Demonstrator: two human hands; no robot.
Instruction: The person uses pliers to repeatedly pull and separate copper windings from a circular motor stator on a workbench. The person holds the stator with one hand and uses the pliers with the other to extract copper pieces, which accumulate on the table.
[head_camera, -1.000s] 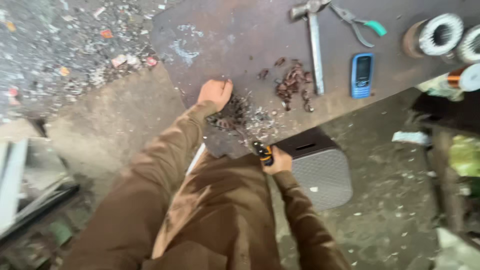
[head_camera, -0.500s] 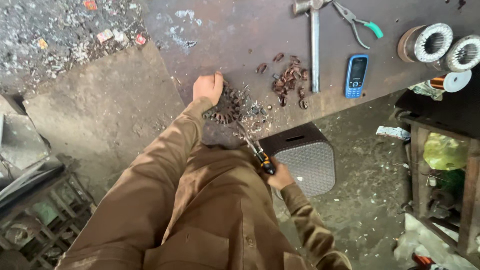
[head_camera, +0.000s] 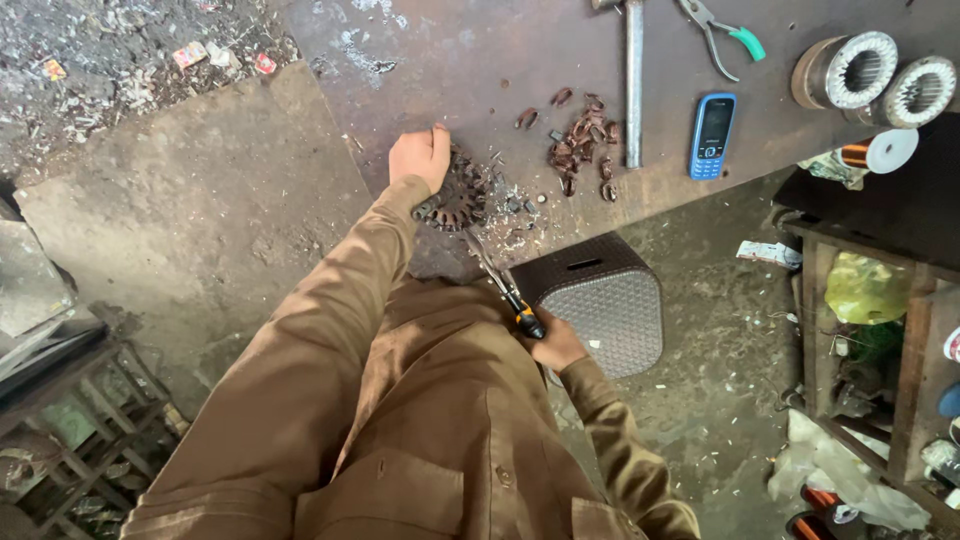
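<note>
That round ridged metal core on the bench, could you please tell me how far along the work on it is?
Done: a pile of brown curled wire scraps lies beside the long grey metal bar. In hand: the left hand presses down the round ridged metal core, while the right hand drives an orange-and-black-handled screwdriver into its edge. Left: dark material still sits in the core, though how much I cannot tell.
</note>
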